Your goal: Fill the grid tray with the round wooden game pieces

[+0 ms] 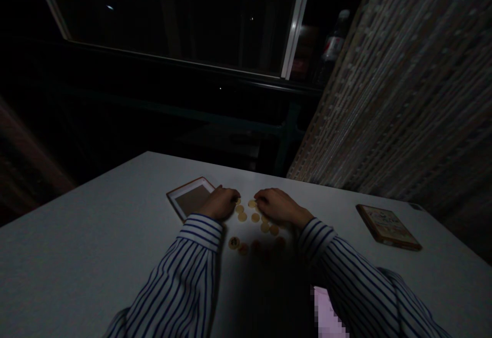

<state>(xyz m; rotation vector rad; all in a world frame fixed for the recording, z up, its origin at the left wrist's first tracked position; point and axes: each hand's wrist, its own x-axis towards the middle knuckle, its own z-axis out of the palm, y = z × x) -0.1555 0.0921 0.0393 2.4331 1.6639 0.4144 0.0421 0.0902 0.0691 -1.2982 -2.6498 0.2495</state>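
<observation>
Several round wooden Chinese chess pieces (pixel 255 217) lie loose on the white table between my hands. Most show pale blank faces; one piece (pixel 234 243) nearer me carries a dark character. My left hand (pixel 218 203) is closed, its curled fingertips on a piece (pixel 238 202) at the left of the group. Opposite it, my right hand (pixel 280 207) has its fingers bent down together beside another pale piece (pixel 252 204); what its fingertips hold is hidden. An open shallow box part (pixel 192 199) with a wooden rim lies behind my left hand, partly covered by it.
A flat box lid (pixel 388 226) with a printed top rests at the right of the white table (pixel 96 235). Beyond the far edge are a dark window and a beaded curtain (pixel 346 97). A bottle (pixel 333 46) stands by the window. The near pieces are in shadow.
</observation>
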